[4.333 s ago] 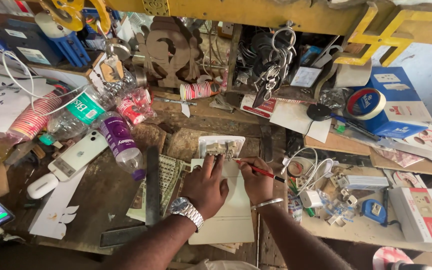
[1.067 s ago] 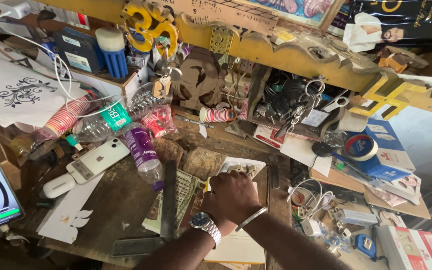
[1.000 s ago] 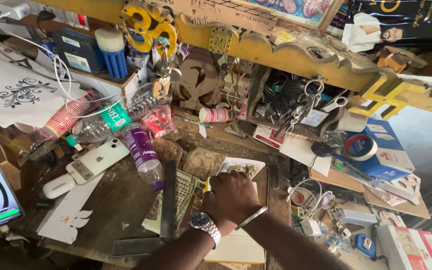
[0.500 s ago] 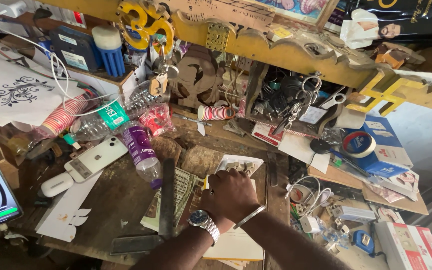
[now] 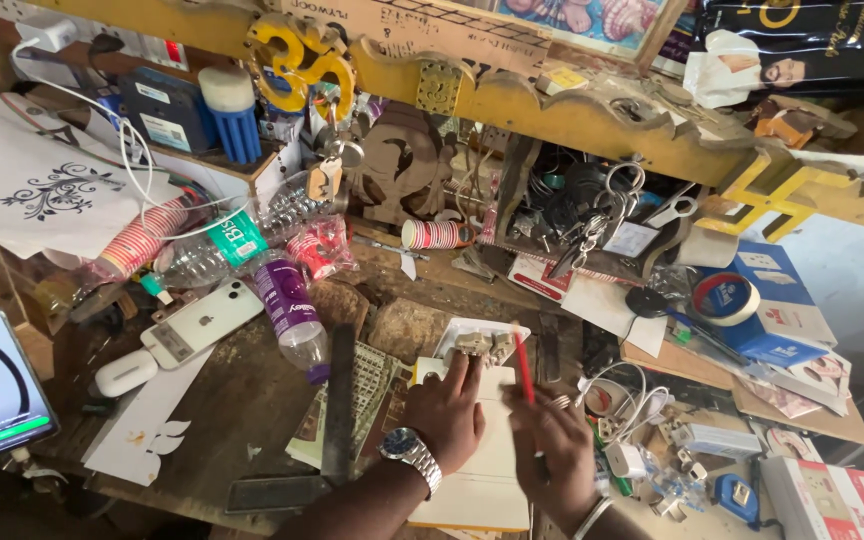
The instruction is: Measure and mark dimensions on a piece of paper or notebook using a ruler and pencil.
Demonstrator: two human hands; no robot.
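The left hand, watch on its wrist, lies open and flat on the pale sheet at the bench's near edge, while the right hand beside it grips a red pencil upright, with the clear plastic bottle and white phone farther off

A white phone lies face down on the cluttered wooden bench, just beside a purple-labelled plastic bottle on its side, with a white computer mouse near the phone's lower end. A dark metal ruler lies over a printed sheet right of the bottle. Farther back stand a stack of striped paper cups and a blue brush, and a roll of tape rests on a blue box at right.
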